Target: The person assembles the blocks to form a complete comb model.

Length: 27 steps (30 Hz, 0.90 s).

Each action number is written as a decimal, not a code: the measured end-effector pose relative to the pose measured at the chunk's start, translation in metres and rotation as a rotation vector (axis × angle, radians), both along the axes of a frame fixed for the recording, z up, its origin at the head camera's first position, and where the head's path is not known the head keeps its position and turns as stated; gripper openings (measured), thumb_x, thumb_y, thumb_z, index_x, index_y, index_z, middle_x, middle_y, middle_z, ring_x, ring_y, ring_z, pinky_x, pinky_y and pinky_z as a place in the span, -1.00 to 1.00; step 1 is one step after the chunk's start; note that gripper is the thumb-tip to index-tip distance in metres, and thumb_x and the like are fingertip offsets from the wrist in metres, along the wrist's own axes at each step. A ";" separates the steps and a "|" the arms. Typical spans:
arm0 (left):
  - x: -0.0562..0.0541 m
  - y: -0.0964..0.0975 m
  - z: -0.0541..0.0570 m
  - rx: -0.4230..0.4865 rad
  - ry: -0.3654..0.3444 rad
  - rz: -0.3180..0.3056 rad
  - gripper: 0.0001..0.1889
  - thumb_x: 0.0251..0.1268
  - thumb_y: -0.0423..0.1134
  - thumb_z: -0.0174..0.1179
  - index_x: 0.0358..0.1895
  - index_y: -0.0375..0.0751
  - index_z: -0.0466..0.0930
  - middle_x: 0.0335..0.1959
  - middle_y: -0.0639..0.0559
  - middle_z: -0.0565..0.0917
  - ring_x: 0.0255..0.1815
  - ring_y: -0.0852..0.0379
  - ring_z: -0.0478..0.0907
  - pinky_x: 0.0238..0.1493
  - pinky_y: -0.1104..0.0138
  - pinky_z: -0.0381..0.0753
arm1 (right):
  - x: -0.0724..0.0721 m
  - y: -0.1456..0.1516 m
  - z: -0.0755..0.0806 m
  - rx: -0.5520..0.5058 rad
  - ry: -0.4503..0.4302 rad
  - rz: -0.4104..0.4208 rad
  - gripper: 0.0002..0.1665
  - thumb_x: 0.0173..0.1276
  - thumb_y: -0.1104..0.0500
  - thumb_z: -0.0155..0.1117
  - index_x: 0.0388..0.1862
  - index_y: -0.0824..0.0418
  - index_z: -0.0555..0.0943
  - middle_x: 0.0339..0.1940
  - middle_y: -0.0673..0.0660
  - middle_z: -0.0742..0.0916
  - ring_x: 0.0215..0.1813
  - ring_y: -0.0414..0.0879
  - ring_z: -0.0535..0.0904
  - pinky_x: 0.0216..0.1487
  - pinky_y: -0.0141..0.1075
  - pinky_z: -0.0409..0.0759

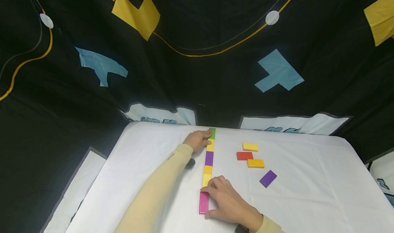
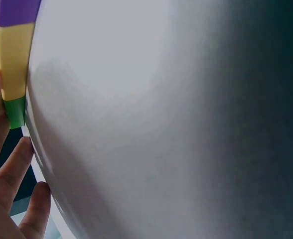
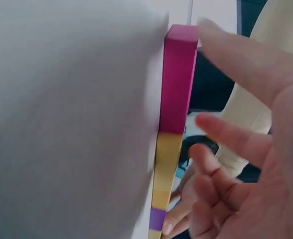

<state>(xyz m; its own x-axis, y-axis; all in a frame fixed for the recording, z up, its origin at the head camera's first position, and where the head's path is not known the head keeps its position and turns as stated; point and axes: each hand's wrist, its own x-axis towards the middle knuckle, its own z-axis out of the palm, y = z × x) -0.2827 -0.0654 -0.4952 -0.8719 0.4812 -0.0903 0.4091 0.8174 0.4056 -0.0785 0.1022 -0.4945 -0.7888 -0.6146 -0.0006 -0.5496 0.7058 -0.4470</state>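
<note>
A straight row of flat blocks runs away from me on the white table: a pink block (image 1: 204, 203) at the near end, then yellow, orange, a purple block (image 1: 209, 158), another yellow block (image 1: 210, 145) and a green block (image 1: 213, 133) at the far end. My left hand (image 1: 197, 140) rests at that far end, thumb beside the yellow block, fingertips by the green one. Over the pink block is my right hand (image 1: 226, 200), thumb by its near end and index finger by its far end. In the right wrist view its fingers (image 3: 236, 134) look loosely bent beside the block, not pinching it.
Right of the row lie two yellow-orange blocks (image 1: 250, 147), a red block (image 1: 244, 156) and a loose purple block (image 1: 268, 179). A black curtain (image 1: 197, 86) with taped shapes hangs behind the table (image 1: 307, 192). A dark round object (image 1: 191, 163) shows beside the left forearm.
</note>
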 end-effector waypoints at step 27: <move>0.000 0.001 -0.002 -0.008 -0.007 0.013 -0.42 0.43 0.00 0.22 0.47 0.05 0.39 0.52 0.20 0.29 0.52 0.02 0.26 0.53 0.12 0.22 | 0.007 0.007 -0.001 0.006 0.108 0.029 -0.38 0.07 -0.20 0.59 0.10 -0.02 0.75 -0.21 -0.20 0.61 -0.10 -0.28 0.39 -0.13 -0.44 0.45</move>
<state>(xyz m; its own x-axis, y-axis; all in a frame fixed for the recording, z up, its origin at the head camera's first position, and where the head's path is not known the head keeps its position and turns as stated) -0.2830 -0.0645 -0.4975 -0.8774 0.4691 -0.1006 0.3955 0.8258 0.4020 -0.0717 0.1090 -0.4952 -0.7665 -0.6373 0.0795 -0.6144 0.6917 -0.3796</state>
